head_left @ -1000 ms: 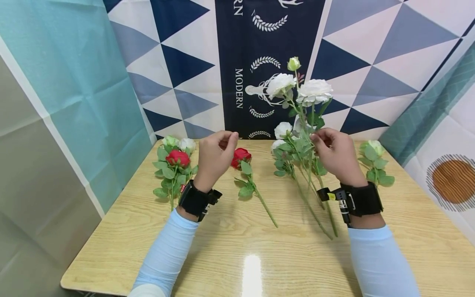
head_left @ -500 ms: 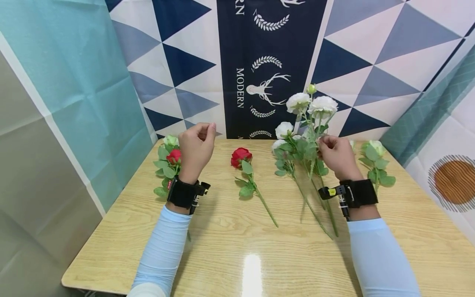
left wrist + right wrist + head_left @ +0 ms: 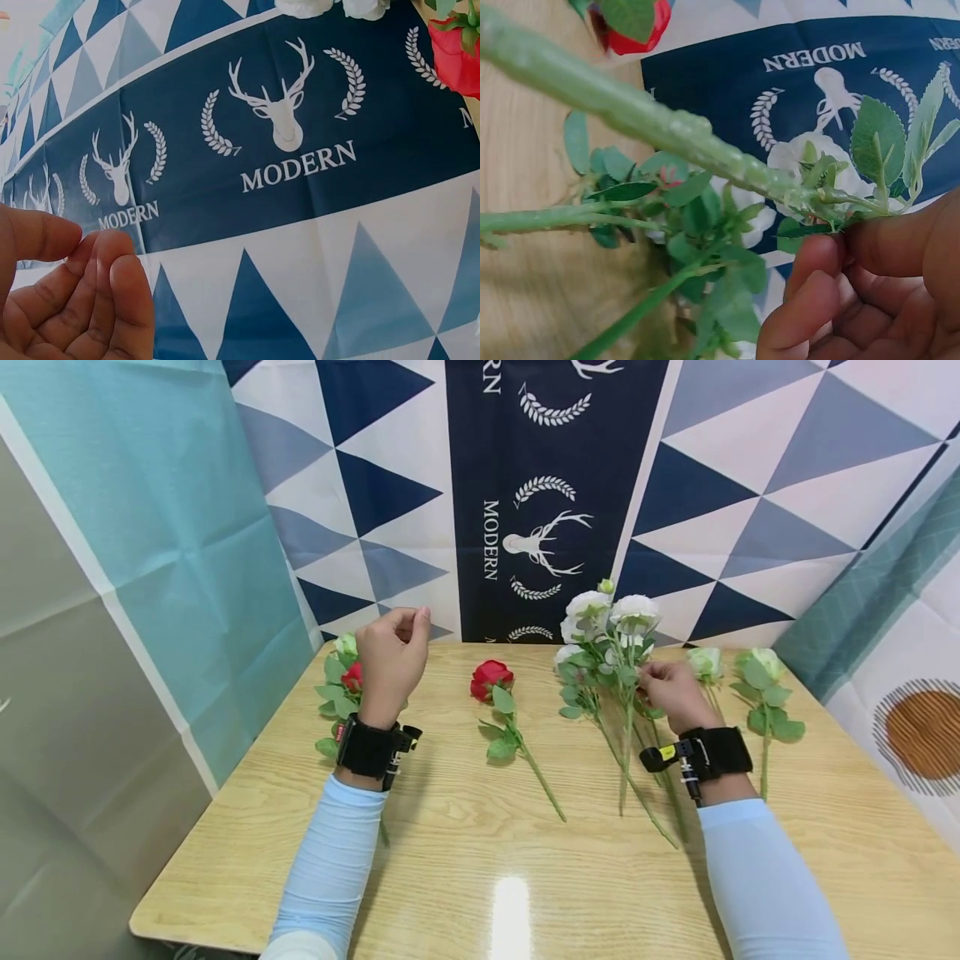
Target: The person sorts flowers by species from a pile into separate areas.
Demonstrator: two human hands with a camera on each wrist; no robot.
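My right hand (image 3: 675, 693) pinches the leafy stem of a white artificial flower spray (image 3: 635, 612) between thumb and fingers. The spray has two full white blooms and a small green bud (image 3: 606, 586) on top. In the right wrist view its thick green stem (image 3: 630, 105) crosses above other stems. Behind and below it lie more white flowers (image 3: 567, 653), which it partly covers. My left hand (image 3: 392, 664) is raised at the left, fingers loosely curled and thumb tip meeting a fingertip, holding nothing. Behind it a bunch of flowers (image 3: 332, 693) is partly hidden.
A single red rose (image 3: 491, 681) lies mid-table, its stem pointing toward the front. Pale green roses (image 3: 759, 667) lie at the right, beyond my right hand. A patterned cloth (image 3: 397, 485) hangs behind the wooden table (image 3: 442, 877).
The white spray has come down with my right hand toward the white flowers lying on the table. My left hand moved leftward from near the red rose, then stayed about there.
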